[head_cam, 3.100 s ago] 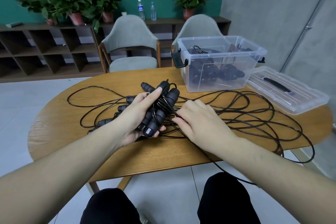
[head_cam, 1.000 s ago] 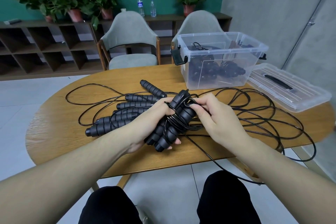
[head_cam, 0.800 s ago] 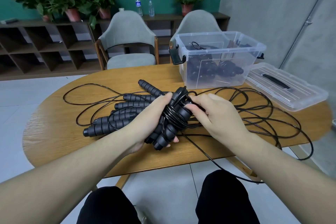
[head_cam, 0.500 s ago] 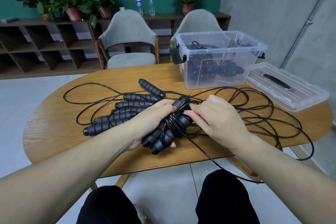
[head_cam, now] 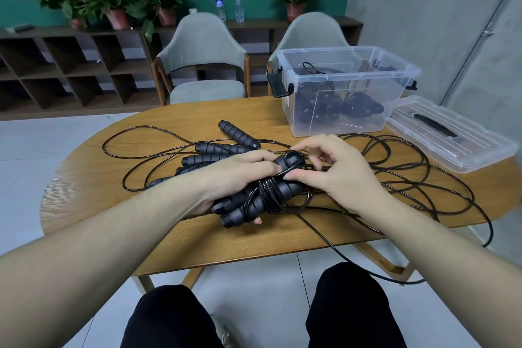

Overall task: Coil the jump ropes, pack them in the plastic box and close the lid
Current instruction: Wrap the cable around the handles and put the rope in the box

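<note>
Green wall, potted plants and 2 grey chairs are sitting behind the wooden table (head_cam: pixel 93 178) I am working over. Just in front of the plastic box (head_cam: pixel 341 93), my left hand (head_cam: pixel 237 175) is gripping a bundle of handles (head_cam: pixel 254 203) with cord wound around its middle, while my right hand (head_cam: pixel 336 169) is pinching the cord's loose end at the bundle's top. To finish this wrap well, I judge I should be keeping tension and tucking the end under a turn before letting go. Loose ropes (head_cam: pixel 409 178) are sprawling beside the bundle; other coiled bundles are lying inside the box, and the lid (head_cam: pixel 463 135) is resting right of it.
</note>
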